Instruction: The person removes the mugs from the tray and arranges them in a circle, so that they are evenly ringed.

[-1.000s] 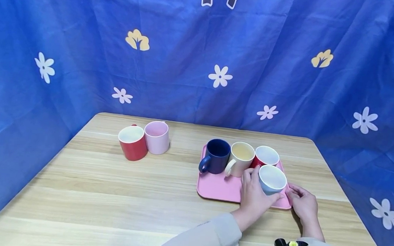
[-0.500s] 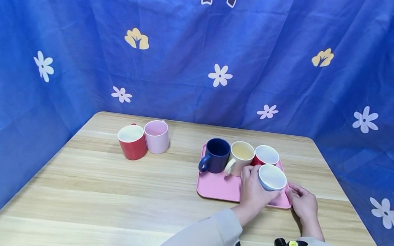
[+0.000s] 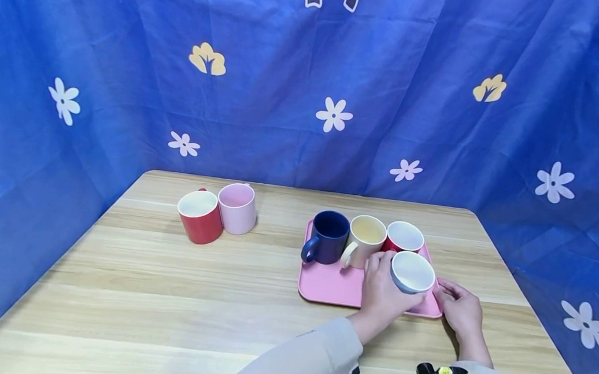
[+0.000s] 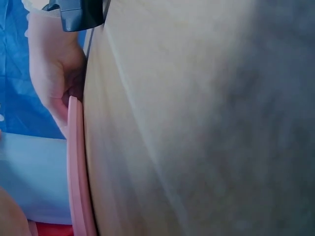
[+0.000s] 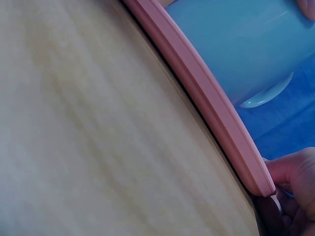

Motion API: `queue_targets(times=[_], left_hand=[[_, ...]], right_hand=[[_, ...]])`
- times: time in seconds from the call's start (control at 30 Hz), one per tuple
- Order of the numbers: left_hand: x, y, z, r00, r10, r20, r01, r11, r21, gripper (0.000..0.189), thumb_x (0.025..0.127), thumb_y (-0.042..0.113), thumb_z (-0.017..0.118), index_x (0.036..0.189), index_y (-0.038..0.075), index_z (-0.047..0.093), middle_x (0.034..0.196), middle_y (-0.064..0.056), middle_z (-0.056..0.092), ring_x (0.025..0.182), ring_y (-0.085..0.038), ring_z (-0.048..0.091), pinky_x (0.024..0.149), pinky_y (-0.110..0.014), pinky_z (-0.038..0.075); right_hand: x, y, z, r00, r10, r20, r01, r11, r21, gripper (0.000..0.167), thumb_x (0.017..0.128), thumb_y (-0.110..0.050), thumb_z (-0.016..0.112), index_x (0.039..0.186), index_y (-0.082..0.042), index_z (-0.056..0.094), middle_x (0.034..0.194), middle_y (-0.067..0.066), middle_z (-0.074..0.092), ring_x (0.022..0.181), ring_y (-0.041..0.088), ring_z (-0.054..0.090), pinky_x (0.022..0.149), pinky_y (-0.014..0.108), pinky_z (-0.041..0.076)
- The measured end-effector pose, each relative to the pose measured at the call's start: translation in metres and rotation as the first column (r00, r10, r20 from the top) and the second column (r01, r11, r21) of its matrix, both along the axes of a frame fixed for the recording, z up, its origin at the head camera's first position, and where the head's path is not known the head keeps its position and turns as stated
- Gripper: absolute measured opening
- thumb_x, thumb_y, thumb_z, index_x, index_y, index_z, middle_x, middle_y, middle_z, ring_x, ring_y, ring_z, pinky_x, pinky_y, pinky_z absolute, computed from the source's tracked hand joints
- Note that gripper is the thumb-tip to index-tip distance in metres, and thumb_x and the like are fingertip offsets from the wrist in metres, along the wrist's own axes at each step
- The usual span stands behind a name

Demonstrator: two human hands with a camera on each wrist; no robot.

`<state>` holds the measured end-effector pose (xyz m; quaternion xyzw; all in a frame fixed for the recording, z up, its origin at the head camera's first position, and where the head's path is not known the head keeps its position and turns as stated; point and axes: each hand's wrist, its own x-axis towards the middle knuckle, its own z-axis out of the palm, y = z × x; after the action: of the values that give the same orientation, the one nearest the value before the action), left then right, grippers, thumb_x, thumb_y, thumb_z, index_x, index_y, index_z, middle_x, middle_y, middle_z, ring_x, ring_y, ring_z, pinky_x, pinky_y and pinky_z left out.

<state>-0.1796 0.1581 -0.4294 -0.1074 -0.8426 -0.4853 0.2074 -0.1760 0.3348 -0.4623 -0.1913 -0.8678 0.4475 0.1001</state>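
My left hand [image 3: 383, 288] grips a light blue mug [image 3: 407, 286] with a white inside, fingers on its left side and thumb along its near side. The mug stands upright over the front right part of a pink tray [image 3: 331, 285]. In the right wrist view the mug's handle [image 5: 270, 93] sticks out toward the right; the tray's rim hides its base. My right hand [image 3: 461, 311] holds the tray's right edge near the front corner, with fingers on both sides of the rim in the left wrist view. Behind the blue mug is a red mug [image 3: 404, 238], partly hidden.
A cream mug [image 3: 365, 249] and a navy mug [image 3: 329, 238] stand along the tray's back, left of the red one. On the wooden table [image 3: 167, 293], farther left, a red mug [image 3: 201, 226] and a pink mug [image 3: 238, 214] stand side by side. A blue curtain [image 3: 264, 92] hangs behind.
My left hand and the light blue mug have shifted very slightly to the left. My right hand has stayed at the tray's edge, and the other mugs have not moved.
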Motion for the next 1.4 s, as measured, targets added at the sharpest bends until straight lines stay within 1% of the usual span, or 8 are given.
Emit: queue_targets(times=[0.1, 0.23, 0.4, 0.63, 0.77, 0.97, 1.17, 1.4], left_hand=[[0.000, -0.001, 0.003, 1.000, 0.000, -0.023, 0.000, 1.000, 0.012, 0.079, 0.048, 0.037, 0.093, 0.115, 0.016, 0.056, 0.110, 0.003, 0.050, 0.105, -0.011, 0.045, 0.088, -0.024, 0.042], [0.000, -0.003, 0.011, 0.998, -0.005, -0.057, 0.007, 0.999, 0.031, 0.079, 0.047, 0.036, 0.093, 0.114, 0.016, 0.056, 0.109, 0.003, 0.050, 0.104, -0.011, 0.047, 0.086, -0.023, 0.044], [0.000, -0.006, 0.024, 0.996, -0.021, -0.084, 0.024, 0.999, 0.035, 0.081, 0.047, 0.037, 0.093, 0.116, 0.016, 0.056, 0.110, 0.002, 0.051, 0.105, -0.011, 0.047, 0.084, -0.023, 0.043], [0.002, -0.013, 0.043, 0.996, -0.058, -0.067, 0.064, 0.994, 0.093, 0.085, 0.047, 0.036, 0.093, 0.121, 0.018, 0.055, 0.113, 0.001, 0.050, 0.105, -0.011, 0.045, 0.084, -0.022, 0.041], [-0.001, -0.020, 0.055, 0.993, -0.064, -0.104, 0.077, 0.990, 0.122, 0.086, 0.047, 0.035, 0.092, 0.123, 0.018, 0.056, 0.113, 0.001, 0.050, 0.104, -0.011, 0.047, 0.083, -0.024, 0.041], [-0.009, -0.033, 0.075, 0.986, -0.043, -0.163, 0.069, 0.986, 0.154, 0.081, 0.050, 0.034, 0.092, 0.120, 0.014, 0.057, 0.113, -0.001, 0.050, 0.103, -0.013, 0.049, 0.082, -0.026, 0.045], [-0.024, -0.054, 0.092, 0.978, -0.008, -0.207, 0.048, 0.981, 0.185, 0.078, 0.051, 0.032, 0.093, 0.117, 0.011, 0.058, 0.112, -0.005, 0.051, 0.105, -0.018, 0.049, 0.085, -0.027, 0.046], [-0.041, -0.079, 0.102, 0.976, 0.032, -0.214, 0.021, 0.970, 0.243, 0.075, 0.053, 0.029, 0.090, 0.117, 0.009, 0.058, 0.114, -0.006, 0.051, 0.105, -0.018, 0.049, 0.085, -0.033, 0.046]], right_hand=[[0.000, 0.000, 0.000, 1.000, 0.000, 0.005, 0.000, 1.000, -0.005, 0.035, 0.091, -0.015, 0.062, 0.120, 0.004, 0.062, 0.109, 0.019, 0.066, 0.077, -0.008, 0.053, 0.067, 0.008, 0.040], [0.000, -0.001, 0.001, 1.000, 0.001, 0.001, -0.001, 1.000, 0.008, 0.035, 0.091, -0.015, 0.062, 0.120, 0.005, 0.062, 0.108, 0.019, 0.067, 0.077, -0.007, 0.053, 0.068, 0.008, 0.040], [0.001, 0.000, 0.001, 1.000, 0.005, -0.006, -0.005, 1.000, 0.008, 0.035, 0.091, -0.016, 0.062, 0.120, 0.006, 0.062, 0.108, 0.019, 0.067, 0.075, -0.010, 0.051, 0.071, 0.009, 0.039], [0.000, 0.001, -0.001, 1.000, -0.005, -0.001, 0.005, 1.000, 0.000, 0.036, 0.091, -0.017, 0.063, 0.119, 0.005, 0.063, 0.106, 0.017, 0.068, 0.073, -0.013, 0.051, 0.070, 0.009, 0.039], [0.000, 0.001, -0.001, 1.000, -0.011, -0.004, 0.011, 1.000, -0.001, 0.035, 0.091, -0.017, 0.063, 0.119, 0.005, 0.063, 0.105, 0.017, 0.068, 0.074, -0.010, 0.052, 0.067, 0.009, 0.041], [0.000, 0.000, -0.002, 1.000, -0.012, 0.005, 0.012, 1.000, 0.003, 0.036, 0.091, -0.017, 0.062, 0.119, 0.005, 0.063, 0.107, 0.019, 0.067, 0.076, -0.005, 0.054, 0.064, 0.009, 0.042], [0.000, -0.001, -0.003, 1.000, -0.016, -0.018, 0.016, 1.000, -0.001, 0.034, 0.090, -0.015, 0.062, 0.118, 0.006, 0.063, 0.105, 0.020, 0.068, 0.071, -0.012, 0.052, 0.063, 0.009, 0.042], [0.000, 0.000, -0.006, 1.000, -0.015, -0.023, 0.015, 1.000, 0.011, 0.033, 0.091, -0.015, 0.062, 0.117, 0.005, 0.064, 0.106, 0.020, 0.067, 0.072, -0.011, 0.052, 0.063, 0.009, 0.042]])
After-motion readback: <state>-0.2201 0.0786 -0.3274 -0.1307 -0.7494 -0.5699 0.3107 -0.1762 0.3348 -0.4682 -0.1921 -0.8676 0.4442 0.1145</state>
